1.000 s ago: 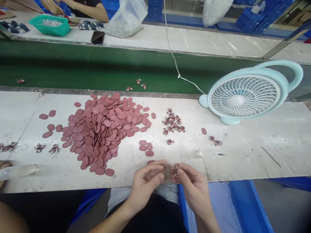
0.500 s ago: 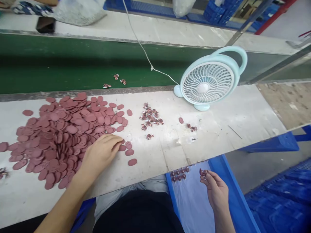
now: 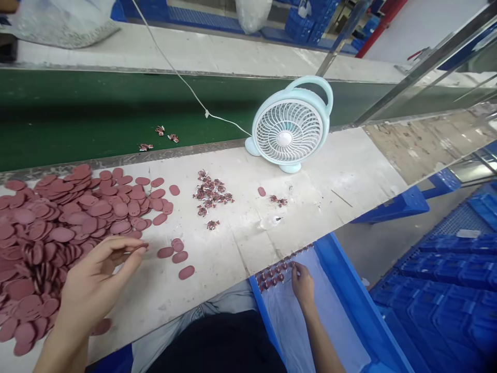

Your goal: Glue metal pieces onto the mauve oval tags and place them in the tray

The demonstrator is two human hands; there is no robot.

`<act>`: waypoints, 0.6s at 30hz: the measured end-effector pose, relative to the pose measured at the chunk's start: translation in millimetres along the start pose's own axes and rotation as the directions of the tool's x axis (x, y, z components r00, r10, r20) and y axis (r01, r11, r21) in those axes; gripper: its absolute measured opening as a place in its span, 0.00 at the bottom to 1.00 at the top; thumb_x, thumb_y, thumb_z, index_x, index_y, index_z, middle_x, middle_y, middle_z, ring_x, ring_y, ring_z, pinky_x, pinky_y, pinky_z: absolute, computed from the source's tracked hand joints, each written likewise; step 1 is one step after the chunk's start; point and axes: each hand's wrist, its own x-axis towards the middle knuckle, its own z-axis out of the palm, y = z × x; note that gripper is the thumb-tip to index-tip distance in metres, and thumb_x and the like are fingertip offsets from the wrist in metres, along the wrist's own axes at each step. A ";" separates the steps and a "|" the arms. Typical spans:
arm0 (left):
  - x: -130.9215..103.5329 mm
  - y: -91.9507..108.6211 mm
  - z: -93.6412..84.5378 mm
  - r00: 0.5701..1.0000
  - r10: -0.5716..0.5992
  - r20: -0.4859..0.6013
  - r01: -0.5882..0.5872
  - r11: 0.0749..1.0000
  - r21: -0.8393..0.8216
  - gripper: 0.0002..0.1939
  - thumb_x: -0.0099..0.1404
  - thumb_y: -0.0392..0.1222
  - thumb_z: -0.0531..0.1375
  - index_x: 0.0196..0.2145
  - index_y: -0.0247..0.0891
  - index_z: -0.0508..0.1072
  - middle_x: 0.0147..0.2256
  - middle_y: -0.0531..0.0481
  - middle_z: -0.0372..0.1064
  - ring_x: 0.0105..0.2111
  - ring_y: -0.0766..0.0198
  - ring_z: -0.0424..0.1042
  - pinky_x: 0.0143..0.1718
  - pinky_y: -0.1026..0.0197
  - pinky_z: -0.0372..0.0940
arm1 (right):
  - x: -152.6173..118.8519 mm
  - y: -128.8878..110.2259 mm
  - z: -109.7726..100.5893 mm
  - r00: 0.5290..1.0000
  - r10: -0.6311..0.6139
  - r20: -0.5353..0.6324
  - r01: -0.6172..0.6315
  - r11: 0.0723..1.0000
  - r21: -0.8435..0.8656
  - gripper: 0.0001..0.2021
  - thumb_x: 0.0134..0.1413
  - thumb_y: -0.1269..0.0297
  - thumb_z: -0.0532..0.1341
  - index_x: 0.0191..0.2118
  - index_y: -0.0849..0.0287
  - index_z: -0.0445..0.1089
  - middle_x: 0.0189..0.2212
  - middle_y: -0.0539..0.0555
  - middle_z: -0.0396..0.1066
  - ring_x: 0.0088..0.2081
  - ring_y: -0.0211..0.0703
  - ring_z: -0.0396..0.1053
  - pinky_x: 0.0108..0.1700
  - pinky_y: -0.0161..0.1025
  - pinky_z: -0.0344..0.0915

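Over the right edge of a heap of flat reddish oval discs (image 3: 58,228), my left hand (image 3: 103,280) pinches one reddish disc (image 3: 140,245) between thumb and fingertips. Several loose discs (image 3: 179,257) lie just right of it on the white table (image 3: 217,259). My right hand (image 3: 303,282) reaches into a blue tray (image 3: 349,290) lined with white sheet, its fingertips closed at rows of small dark-red assembled pieces (image 3: 274,274). Whether it still grips a piece is hidden. A cluster of similar small pieces (image 3: 212,191) sits mid-table.
A light-blue fan (image 3: 289,129) stands at the table's back edge, its white cord running up left. Beyond is a green belt (image 3: 97,114) with a few pieces. Near the fan lie a single disc, small pieces and a small clear bottle (image 3: 269,223). Blue crates (image 3: 446,280) are at right.
My right hand has moved the small piece to the rows in the tray. My left hand has lifted off the table with a disc and drawn back left. The view has shifted right.
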 end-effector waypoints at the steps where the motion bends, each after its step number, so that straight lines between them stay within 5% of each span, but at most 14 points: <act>1: -3.2 -0.4 0.2 1.000 -0.019 -0.008 0.019 0.999 -0.029 0.07 0.60 0.48 0.65 0.36 0.47 0.75 0.38 0.55 0.75 0.39 0.57 0.75 0.50 0.50 0.68 | -0.2 0.2 1.6 1.000 -0.003 -0.006 0.003 1.000 -0.023 0.14 0.64 0.59 0.62 0.52 0.60 0.70 0.51 0.57 0.71 0.49 0.49 0.72 0.51 0.53 0.71; 12: -19.7 -5.2 6.9 0.999 -0.040 0.019 0.042 0.987 -0.156 0.07 0.60 0.43 0.66 0.35 0.44 0.73 0.36 0.53 0.71 0.35 0.60 0.71 0.40 0.58 0.69 | -4.0 -24.9 -1.5 1.000 -0.004 -0.021 0.002 0.995 -0.104 0.13 0.65 0.59 0.62 0.50 0.60 0.70 0.48 0.56 0.72 0.46 0.47 0.73 0.48 0.50 0.72; 18: -33.1 -24.5 1.7 0.990 -0.136 0.040 0.139 0.874 -0.465 0.14 0.52 0.45 0.72 0.35 0.42 0.74 0.41 0.49 0.71 0.31 0.61 0.69 0.33 0.61 0.70 | -15.6 -75.9 -45.3 0.996 0.015 -0.090 -0.017 0.999 -0.028 0.20 0.61 0.48 0.58 0.42 0.61 0.74 0.40 0.60 0.77 0.39 0.50 0.75 0.43 0.49 0.72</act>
